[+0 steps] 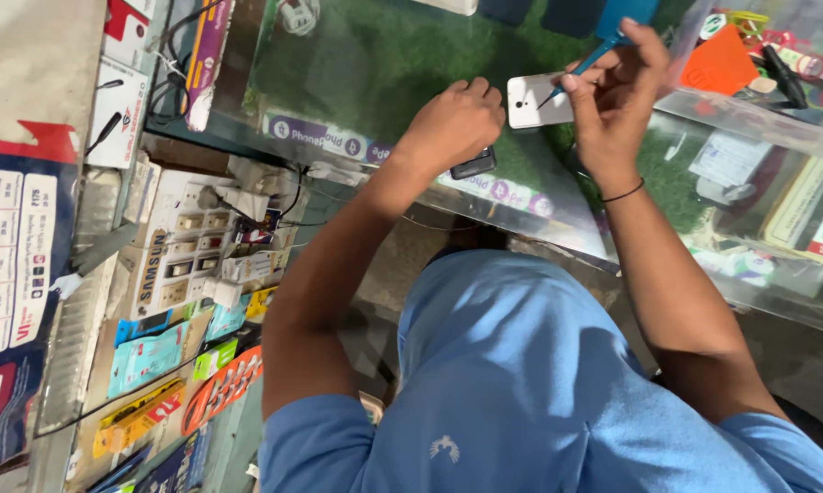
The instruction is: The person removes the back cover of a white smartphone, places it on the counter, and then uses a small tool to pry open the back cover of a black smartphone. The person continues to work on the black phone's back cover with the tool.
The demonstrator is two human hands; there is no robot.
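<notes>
A white phone (527, 100) lies face down on the glass counter (484, 196) over green turf. My right hand (617, 91) grips a thin blue-handled tool (592, 59) whose tip touches the phone's back. A dark thread band circles that wrist. My left hand (454, 123) rests just left of the phone, fingers curled around a small dark object (473, 164) at the counter.
An orange plastic piece (720, 62) and small tools sit in a clear tray at the upper right. Cards and papers lie under the glass on the right. Left of me a wall rack (183, 274) holds chargers, sockets and packaged accessories.
</notes>
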